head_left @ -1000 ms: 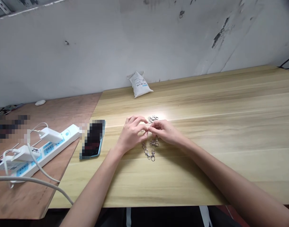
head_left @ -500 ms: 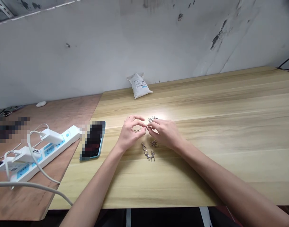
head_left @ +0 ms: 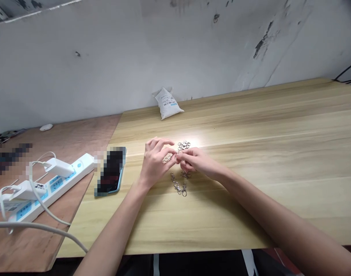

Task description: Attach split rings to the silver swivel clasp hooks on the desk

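Observation:
My left hand [head_left: 156, 161] pinches a small metal ring between thumb and forefinger, the other fingers held loosely above. Touching it from the right, my right hand [head_left: 196, 159] has thumb and forefinger closed on the same small piece; the fingertips mostly cover it. Several silvery rings [head_left: 166, 158] lie on the table behind my left thumb. A cluster of metal rings [head_left: 184, 145] sits just beyond my fingertips. Nearer to me are swivel clasps with rings [head_left: 178, 188], some in a line, and another small heap of clasps [head_left: 186, 174] partly under my right hand.
A phone [head_left: 110, 172] in a blue case lies left of my hands on the wooden table [head_left: 250, 126]. Further left, a white power strip [head_left: 53, 188] carries plugged chargers and cables. A white plastic packet [head_left: 169, 103] stands against the wall.
My right fingers have curled in more around the small piece, and my left hand has turned slightly. The camera view has shifted a little. The clasps on the table have stayed put.

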`<act>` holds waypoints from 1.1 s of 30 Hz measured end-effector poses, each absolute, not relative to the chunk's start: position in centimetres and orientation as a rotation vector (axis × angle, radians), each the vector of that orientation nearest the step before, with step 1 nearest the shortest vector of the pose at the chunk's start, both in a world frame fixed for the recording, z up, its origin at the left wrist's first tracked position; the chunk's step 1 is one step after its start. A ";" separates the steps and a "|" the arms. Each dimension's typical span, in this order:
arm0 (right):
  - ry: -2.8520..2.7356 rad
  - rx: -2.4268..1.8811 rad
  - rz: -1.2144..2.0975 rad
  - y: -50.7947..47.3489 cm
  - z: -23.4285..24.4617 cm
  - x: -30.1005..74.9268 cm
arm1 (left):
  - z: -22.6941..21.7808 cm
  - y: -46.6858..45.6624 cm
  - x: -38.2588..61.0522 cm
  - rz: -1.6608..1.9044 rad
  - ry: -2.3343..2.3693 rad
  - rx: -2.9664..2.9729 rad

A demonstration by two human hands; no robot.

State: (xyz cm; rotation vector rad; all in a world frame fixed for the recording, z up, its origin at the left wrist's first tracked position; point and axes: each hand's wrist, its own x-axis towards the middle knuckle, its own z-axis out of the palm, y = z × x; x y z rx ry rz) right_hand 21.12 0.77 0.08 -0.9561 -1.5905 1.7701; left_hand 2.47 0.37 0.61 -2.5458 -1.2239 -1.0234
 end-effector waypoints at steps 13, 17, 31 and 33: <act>-1.623 -1.032 1.071 1.5 -0.1 22.0 | 0.8 0.5 2.2 -1.097 -1.504 -2.573; -2.068 -1.070 0.256 1.2 -1.3 21.4 | 1.0 0.2 2.5 -1.162 -1.573 -2.643; -2.276 -1.173 -0.042 0.6 -1.1 20.7 | 1.4 0.2 2.2 -1.134 -1.699 -2.639; -2.236 -1.172 0.109 0.6 -1.1 20.7 | 1.3 0.2 2.2 -1.085 -1.674 -2.621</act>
